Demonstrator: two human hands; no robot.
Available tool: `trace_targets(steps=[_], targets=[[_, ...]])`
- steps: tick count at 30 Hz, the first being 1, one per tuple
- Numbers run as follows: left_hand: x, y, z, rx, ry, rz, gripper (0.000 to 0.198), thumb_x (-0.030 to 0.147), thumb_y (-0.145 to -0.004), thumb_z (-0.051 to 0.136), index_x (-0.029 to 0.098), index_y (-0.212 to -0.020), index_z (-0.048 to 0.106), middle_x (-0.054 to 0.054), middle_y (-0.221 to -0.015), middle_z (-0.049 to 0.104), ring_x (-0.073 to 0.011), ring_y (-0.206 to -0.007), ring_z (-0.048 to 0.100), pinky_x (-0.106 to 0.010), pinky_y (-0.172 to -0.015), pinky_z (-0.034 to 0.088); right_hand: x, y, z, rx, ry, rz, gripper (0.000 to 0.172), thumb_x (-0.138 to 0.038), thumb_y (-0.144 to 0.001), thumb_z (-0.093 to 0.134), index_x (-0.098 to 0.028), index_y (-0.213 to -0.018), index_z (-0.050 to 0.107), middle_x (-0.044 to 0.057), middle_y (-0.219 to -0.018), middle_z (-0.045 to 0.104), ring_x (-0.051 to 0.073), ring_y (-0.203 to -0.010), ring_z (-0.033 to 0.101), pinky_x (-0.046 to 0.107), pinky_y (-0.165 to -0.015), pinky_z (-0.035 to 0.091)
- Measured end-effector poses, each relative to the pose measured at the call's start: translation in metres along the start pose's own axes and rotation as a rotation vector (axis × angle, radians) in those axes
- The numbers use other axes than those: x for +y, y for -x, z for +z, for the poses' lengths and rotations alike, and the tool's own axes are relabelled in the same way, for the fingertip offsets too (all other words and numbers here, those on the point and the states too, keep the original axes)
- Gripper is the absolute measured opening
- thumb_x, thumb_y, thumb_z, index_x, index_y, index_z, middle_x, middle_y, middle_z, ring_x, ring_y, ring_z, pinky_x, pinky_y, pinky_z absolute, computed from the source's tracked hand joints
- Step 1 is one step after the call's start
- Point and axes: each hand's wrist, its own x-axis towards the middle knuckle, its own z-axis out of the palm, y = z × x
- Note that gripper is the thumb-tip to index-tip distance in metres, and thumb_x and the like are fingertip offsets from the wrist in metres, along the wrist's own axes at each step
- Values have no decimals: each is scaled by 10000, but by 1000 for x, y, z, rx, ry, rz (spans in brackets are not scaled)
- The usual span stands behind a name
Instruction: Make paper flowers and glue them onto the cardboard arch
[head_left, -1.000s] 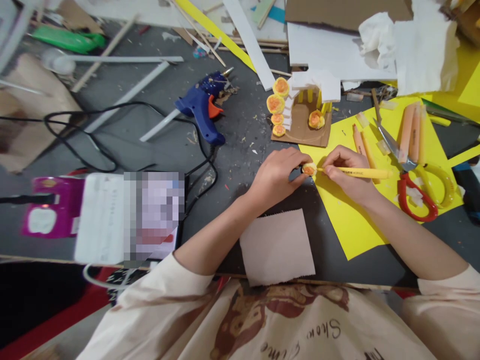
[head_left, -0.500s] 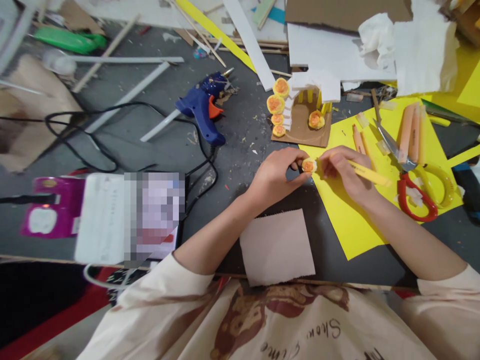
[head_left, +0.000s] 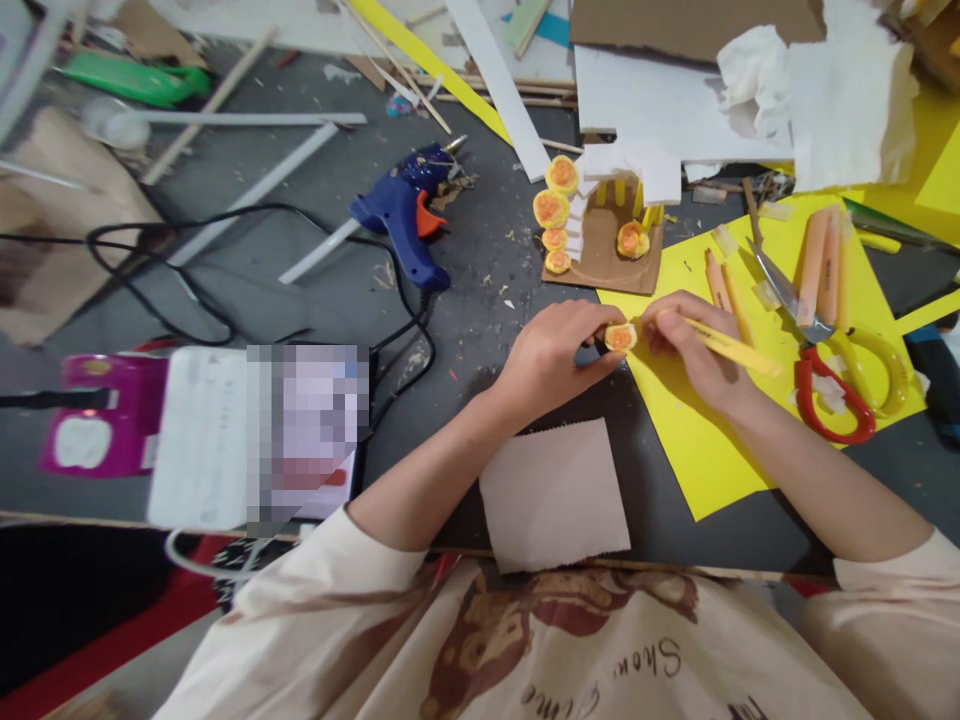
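At left edge of yellow sheet [head_left: 697, 450]: small round piece [head_left: 620, 338], gripped from left by left hand [head_left: 551, 342], thumb and finger pinched on it. Right hand [head_left: 703, 364] closed around yellow marker [head_left: 736, 347], just right of piece. Risk, judged: pinch shallow, marker pressure could twist piece loose; slipped tip could streak centre. Piece: pale-yellow uneven rim, mottled orange centre.

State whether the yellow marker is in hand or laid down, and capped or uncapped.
In hand: the right hand grips the yellow marker, its barrel slanting outward. Capped or uncapped: cannot tell; its writing end is unclear.
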Motion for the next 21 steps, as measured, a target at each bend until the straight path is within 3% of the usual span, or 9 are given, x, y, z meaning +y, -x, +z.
trace_targets(steps=[4,7,12,21], targets=[[-1,1,2,-14,-35,-25,170,194,-867,578,174,-1036,585,-22,-871,679,-152,-758,595,-273,-697,416,5,-1,-1,33,-201,20,380,-630,-852,563,-250,-834,561,-45,-647,512,98,-523,444,240,-490,351],[-1,1,3,-46,-63,-51,164,197,-861,569,179,-1023,591,-27,-864,685,-159,-772,606,-277,-699,416,3,-1,-2,-32,-107,7,306,-506,-807,678,-224,-775,562,-34,-669,519,99,-574,454,239,-522,359],[-1,1,4,-68,-86,-53,166,204,-857,570,184,-1020,590,-25,-848,685,-167,-769,611,-282,-686,400,-2,0,-2,-120,-64,-7,168,-330,-790,677,-202,-751,576,-17,-675,593,107,-595,506,239,-532,371],[-2,1,5,-28,-100,-15,157,185,-850,581,180,-1005,606,-19,-855,700,-156,-751,602,-273,-674,381,-2,-2,0,-63,-46,-10,95,-255,-743,645,-199,-704,579,-25,-651,589,98,-582,498,227,-522,366]])
